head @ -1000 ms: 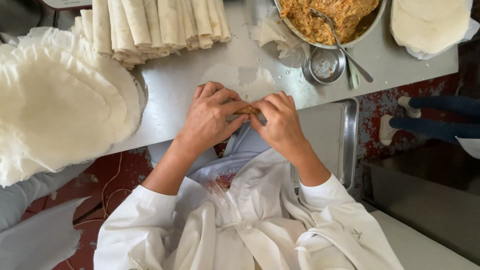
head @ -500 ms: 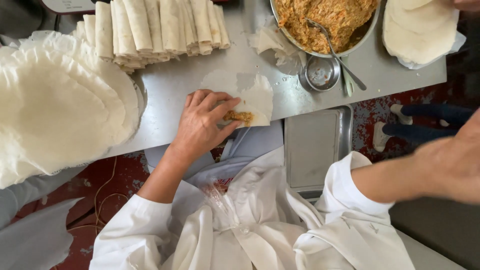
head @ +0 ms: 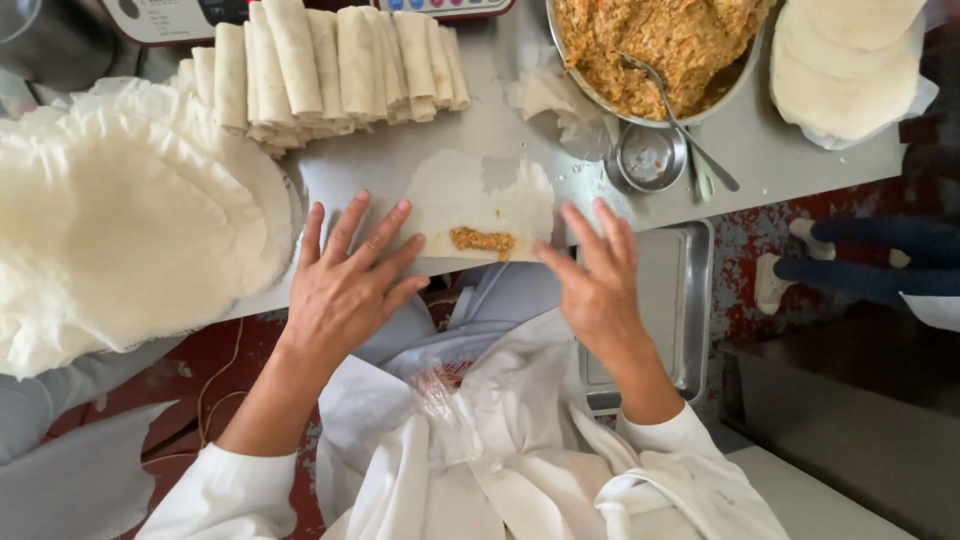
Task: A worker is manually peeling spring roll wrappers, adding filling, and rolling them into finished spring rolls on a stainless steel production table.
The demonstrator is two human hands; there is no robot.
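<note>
Hands lie flat and open on the grey steel table (head: 380, 165), one to each side of a thin wrapper sheet (head: 480, 200). The left hand (head: 345, 285) has its fingers spread wide, palm down, and its fingertips press on the left edge of the wrapper; it grips nothing. The right hand (head: 600, 285) is likewise open, fingers loosely apart, with the fingertips touching or just at the wrapper's lower right corner, and it too has hold of nothing. Between the two hands, near the wrapper's front edge, sits a small strip of orange-brown filling (head: 482, 240).

Beyond the wrapper, toward the far side of the table, a row of finished rolls (head: 330, 65) lies packed side by side, some stacked on others. To the left, a thick pile of round white wrappers (head: 120, 220) spreads over the table edge. To the right of the rolls stands a large metal bowl (head: 590, 95) full of the same orange-brown filling, with a spoon (head: 680, 125) resting in it, handle pointing outward. Just beside the bowl sits a small metal cup (head: 650, 157). Farther right, another stack of pale wrappers (head: 845, 65) rests near the table's corner. Below the table edge, by the right hand, a metal tray (head: 675, 300) shows.
</note>
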